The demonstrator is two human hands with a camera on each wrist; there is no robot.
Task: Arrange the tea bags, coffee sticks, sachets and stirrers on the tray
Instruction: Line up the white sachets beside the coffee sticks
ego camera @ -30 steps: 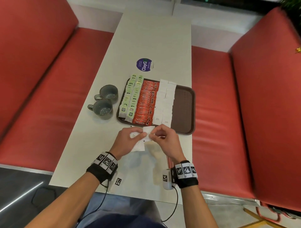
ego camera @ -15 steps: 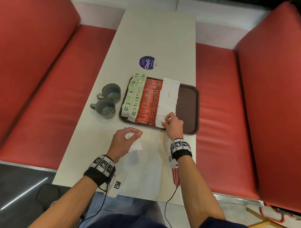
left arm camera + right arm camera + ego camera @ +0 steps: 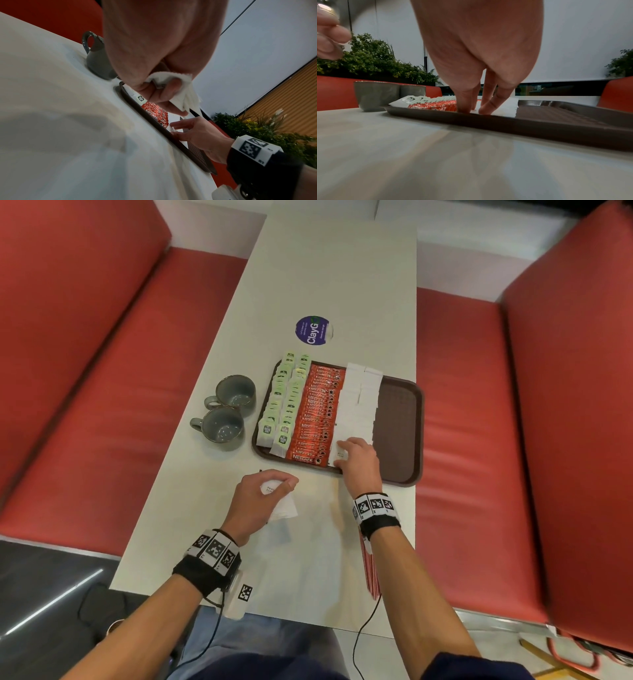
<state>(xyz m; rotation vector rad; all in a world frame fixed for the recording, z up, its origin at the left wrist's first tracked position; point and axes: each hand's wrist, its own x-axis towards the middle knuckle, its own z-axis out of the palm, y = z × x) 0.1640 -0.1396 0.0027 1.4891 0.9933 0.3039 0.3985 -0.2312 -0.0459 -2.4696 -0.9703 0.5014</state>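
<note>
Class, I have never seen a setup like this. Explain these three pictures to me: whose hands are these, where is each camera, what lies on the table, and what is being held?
No machine here: a person works with bare hands, wearing a camera on the head and one on each wrist. The head view looks down on the table. On it are two grey cups and a brown tray holding rows of green tea bags, red coffee sticks and white sachets. The left hand grips a bunch of spare sachets. The right hand presses one sachet into the white row.
</note>
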